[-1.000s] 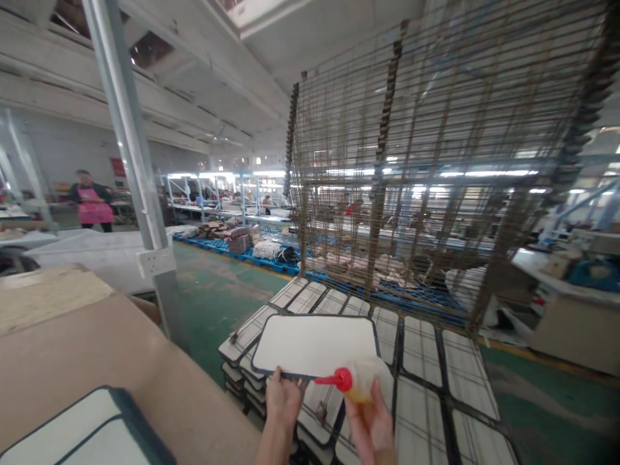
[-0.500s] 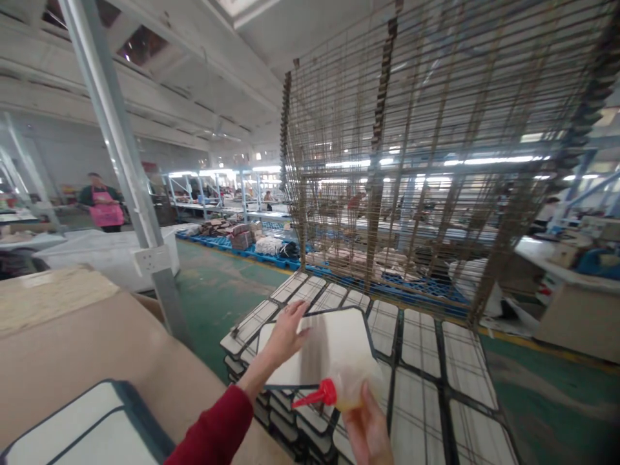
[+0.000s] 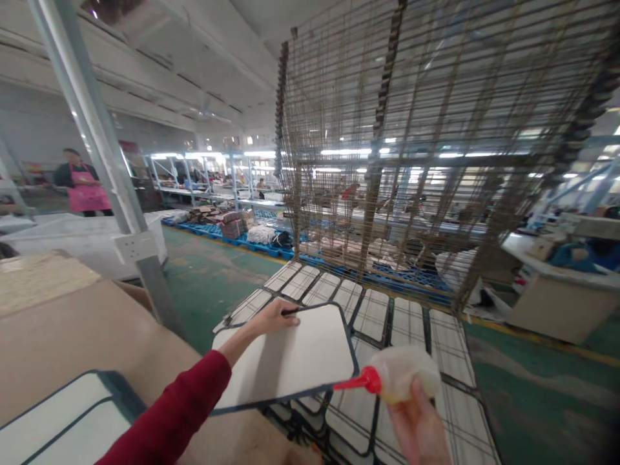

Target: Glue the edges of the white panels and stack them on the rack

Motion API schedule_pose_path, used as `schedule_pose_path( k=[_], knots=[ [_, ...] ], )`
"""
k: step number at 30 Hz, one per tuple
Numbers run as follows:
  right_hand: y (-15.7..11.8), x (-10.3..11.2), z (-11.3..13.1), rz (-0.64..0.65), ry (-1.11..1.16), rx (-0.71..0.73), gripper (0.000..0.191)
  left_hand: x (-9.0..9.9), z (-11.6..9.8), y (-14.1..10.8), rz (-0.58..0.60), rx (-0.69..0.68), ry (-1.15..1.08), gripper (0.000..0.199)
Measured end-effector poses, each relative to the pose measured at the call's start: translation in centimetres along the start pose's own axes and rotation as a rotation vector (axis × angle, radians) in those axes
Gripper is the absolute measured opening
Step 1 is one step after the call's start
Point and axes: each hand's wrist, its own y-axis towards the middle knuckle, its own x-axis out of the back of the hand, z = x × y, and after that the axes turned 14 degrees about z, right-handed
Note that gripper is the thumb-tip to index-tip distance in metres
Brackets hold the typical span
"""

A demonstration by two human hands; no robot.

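A large cream panel with a dark blue border is held up at its far edge by my left hand, the fingers pinched over the border. My right hand grips a translucent squeeze bottle with a red nozzle. The bottle lies sideways, its nozzle pointing left near the panel's right corner; whether the tip touches the border I cannot tell. Beneath and beyond the panel, similar smaller cream panels with dark edges lie in rows on a wire rack.
Wire rack shelves stand raised behind the rows. At lower left, dark-edged panels rest on a brown surface. A metal post with a socket rises at left. A person in a pink apron stands farther back.
My left hand now pinches the panel's far edge, and the panel has shifted left and nearer. My right hand and the bottle have moved right, off the panel's face. The view has turned slightly.
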Motion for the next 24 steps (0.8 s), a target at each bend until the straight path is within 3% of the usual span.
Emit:
schedule_pose_path(
  k=[3,6,10,18,24],
  knots=[
    [2.3,-2.1,3.8,0.065,-0.14,0.25,0.049,0.5,-0.5,-1.5,0.113,0.002,-0.027,0.032],
    [4.2,-4.3,6.2,0.211,-0.265,0.348,0.049,0.7,-0.9,-2.4,0.183,0.006,-0.06,0.035],
    [5.2,-5.6,7.1,0.285,-0.337,0.339,0.045,1.0,-1.5,-3.3,0.206,-0.014,-0.042,0.034],
    [5.6,-5.5,7.0,0.369,-0.393,0.304,0.059,1.8,-3.3,-4.7,0.291,-0.028,-0.051,0.037],
    [4.7,-5.6,7.1,0.37,-0.383,0.271,0.059,1.8,-4.2,-5.4,0.243,0.001,-0.157,0.031]
  ],
)
